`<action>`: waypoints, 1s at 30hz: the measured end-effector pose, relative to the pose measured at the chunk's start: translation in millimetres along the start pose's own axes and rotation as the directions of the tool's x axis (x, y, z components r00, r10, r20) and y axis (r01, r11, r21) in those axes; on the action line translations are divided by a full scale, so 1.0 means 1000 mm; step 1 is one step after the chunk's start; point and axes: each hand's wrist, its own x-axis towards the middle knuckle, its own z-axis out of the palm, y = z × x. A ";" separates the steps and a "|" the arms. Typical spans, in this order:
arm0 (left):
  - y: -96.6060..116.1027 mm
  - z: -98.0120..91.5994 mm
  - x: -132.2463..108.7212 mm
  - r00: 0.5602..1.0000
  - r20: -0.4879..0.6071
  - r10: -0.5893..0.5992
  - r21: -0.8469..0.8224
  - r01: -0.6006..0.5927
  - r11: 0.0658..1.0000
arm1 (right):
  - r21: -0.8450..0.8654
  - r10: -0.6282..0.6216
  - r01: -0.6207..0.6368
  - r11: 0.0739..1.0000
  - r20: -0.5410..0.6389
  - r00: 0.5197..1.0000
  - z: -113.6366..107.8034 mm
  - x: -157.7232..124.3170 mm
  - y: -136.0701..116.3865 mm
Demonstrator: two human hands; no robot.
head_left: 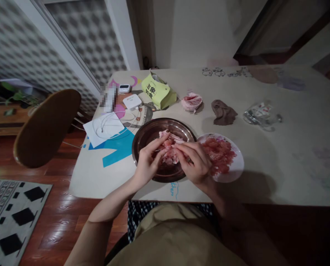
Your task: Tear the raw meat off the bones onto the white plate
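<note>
Both my hands are over a dark metal bowl on the table, pinching one pink pomelo segment between them. My left hand grips its left side with thumb and fingers closed. My right hand grips its right side, fingers curled. Pale peelings lie in the bowl under the piece. Right of the bowl a white plate holds a heap of peeled pink pomelo flesh.
A piece of pomelo peel, a brown crumpled cloth, a clear plastic wrapper, a yellow paper bag, white devices and papers lie on the table. A wooden chair stands at the left; a patterned rug covers the floor.
</note>
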 end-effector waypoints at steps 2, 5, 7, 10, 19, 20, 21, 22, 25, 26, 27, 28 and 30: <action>-0.002 -0.002 0.003 0.999 0.002 -0.043 -0.049 0.043 0.998 | -0.001 0.004 -0.004 1.000 0.000 1.000 0.000 0.001 0.000; -0.005 -0.004 0.009 0.993 0.007 -0.120 -0.111 0.120 0.987 | -0.005 0.002 -0.002 1.000 -0.003 1.000 0.000 0.002 0.000; -0.007 -0.005 0.013 0.988 0.013 -0.155 -0.123 0.155 0.980 | 0.011 0.037 -0.037 0.999 -0.002 0.999 0.000 0.002 0.000; -0.004 -0.003 0.020 0.990 0.052 -0.129 -0.091 0.133 0.987 | 0.053 0.131 -0.131 0.990 -0.002 0.991 -0.001 0.003 0.000; 0.022 0.036 0.045 0.961 0.245 0.127 0.085 -0.152 0.985 | -0.062 0.225 -0.236 0.970 -0.148 0.963 -0.029 -0.004 0.011; 0.024 0.044 0.046 0.954 0.267 0.137 0.096 -0.168 0.981 | -0.092 0.220 -0.238 0.967 -0.171 0.960 -0.035 -0.008 0.014; 0.025 0.052 0.047 0.946 0.289 0.147 0.103 -0.183 0.978 | -0.120 0.214 -0.239 0.964 -0.192 0.958 -0.041 -0.012 0.017; 0.027 0.061 0.047 0.938 0.310 0.154 0.104 -0.194 0.975 | -0.144 0.208 -0.241 0.960 -0.210 0.955 -0.047 -0.017 0.020; 0.028 0.087 0.046 0.920 0.348 0.181 0.089 -0.224 0.970 | -0.200 0.206 -0.253 0.947 -0.228 0.951 -0.065 -0.032 0.031; 0.028 0.094 0.045 0.917 0.354 0.186 0.088 -0.230 0.969 | -0.208 0.212 -0.259 0.943 -0.224 0.951 -0.071 -0.037 0.035; 0.028 0.102 0.043 0.915 0.358 0.183 0.091 -0.230 0.969 | -0.209 0.222 -0.267 0.941 -0.217 0.951 -0.076 -0.042 0.038; 0.027 0.109 0.041 0.917 0.360 0.172 0.098 -0.221 0.970 | -0.206 0.234 -0.277 0.939 -0.208 0.950 -0.080 -0.046 0.041; 0.024 0.120 0.035 0.925 0.356 0.135 0.119 -0.188 0.975 | -0.192 0.256 -0.294 0.936 -0.201 0.946 -0.087 -0.052 0.045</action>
